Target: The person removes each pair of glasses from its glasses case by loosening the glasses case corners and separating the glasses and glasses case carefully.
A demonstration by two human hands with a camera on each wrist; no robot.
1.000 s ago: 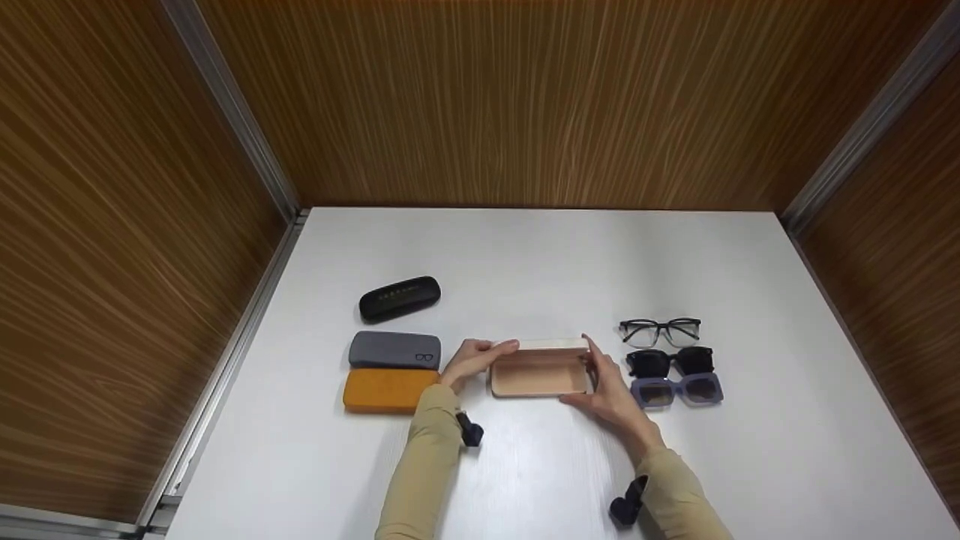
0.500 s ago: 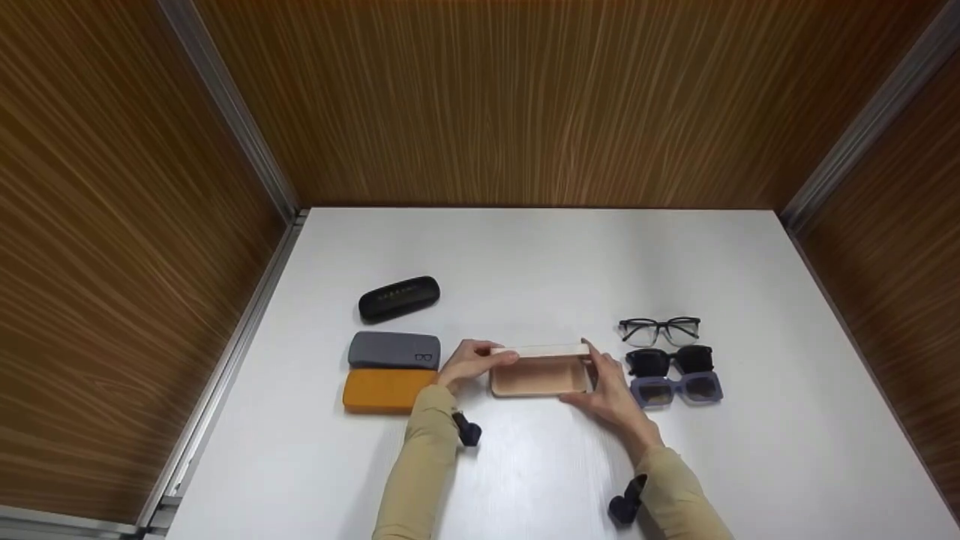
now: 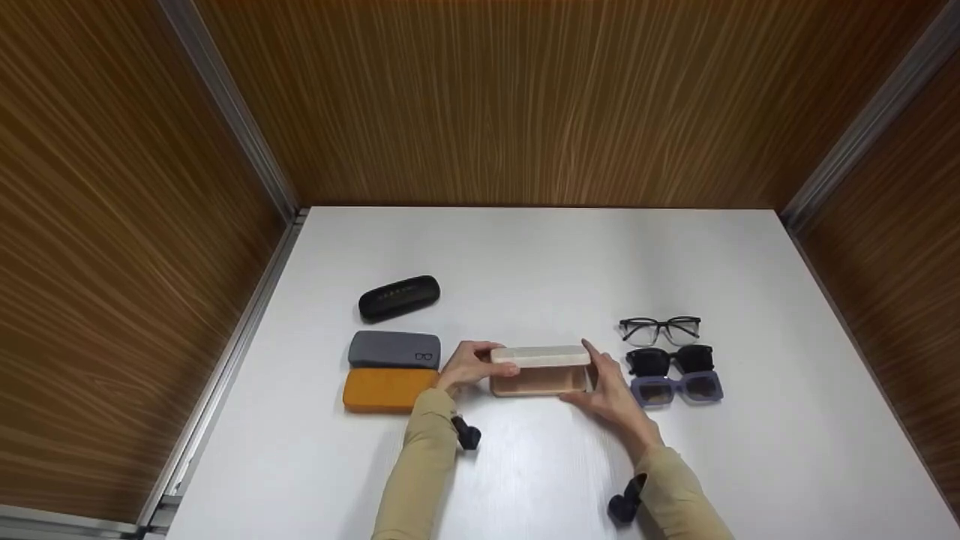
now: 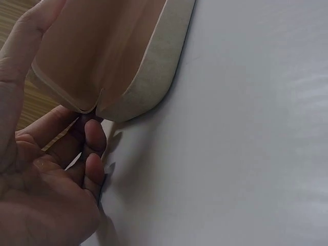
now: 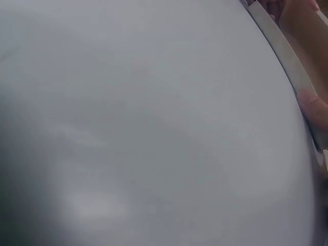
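A cream glasses case with a pinkish-tan lining sits half open in the middle of the white table, its lid tilted over the base. At its left end my left hand holds the lid, thumb on the front and fingers curled behind near the hinge, as the left wrist view shows of the case. My right hand grips the right end, with the thumb at the base's front edge and the fingers reaching to the back. In the right wrist view only the thumb and the case's edge show well.
To the left lie an orange case, a grey case and a black case. Clear glasses, black sunglasses and purple-framed sunglasses form a column on the right. Wood-grain panels wall the table.
The lid has swung down toward the front, so its outer top now shows and less of the lining does. My left thumb has lowered with it; my right hand has stayed in place.
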